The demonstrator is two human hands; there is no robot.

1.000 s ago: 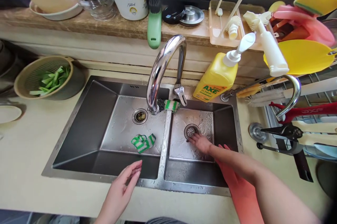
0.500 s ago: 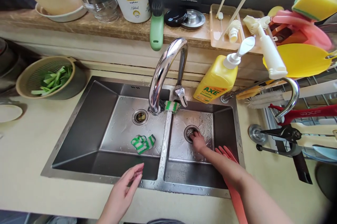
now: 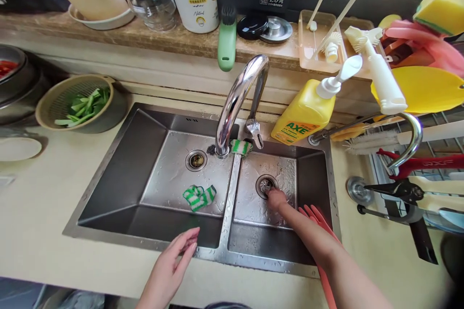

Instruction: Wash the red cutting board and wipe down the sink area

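My right hand point(image 3: 277, 199) reaches into the smaller right basin. Its fingers are bunched at the near edge of the drain strainer point(image 3: 266, 186), and their tips are hidden, so I cannot make out what they grip. My left hand point(image 3: 174, 263) hovers over the sink's front rim, thumb and fingers apart, holding nothing. A crumpled green-and-white striped cloth point(image 3: 199, 197) lies in the left basin point(image 3: 159, 173), near that basin's drain point(image 3: 196, 160). Under my right forearm, a pink rubber glove point(image 3: 314, 213) hangs over the right basin's edge.
A chrome faucet point(image 3: 237, 96) arches over the divider, where another striped cloth point(image 3: 241, 147) rests. Behind the right basin stands a yellow soap bottle point(image 3: 308, 113). A colander of greens point(image 3: 81, 106) sits left; a dish rack point(image 3: 438, 137) with utensils stands right.
The camera view has shifted slightly, so the scene sits a little farther right. My right hand has drawn back slightly toward me, uncovering more of the strainer. The left hand keeps its pose.
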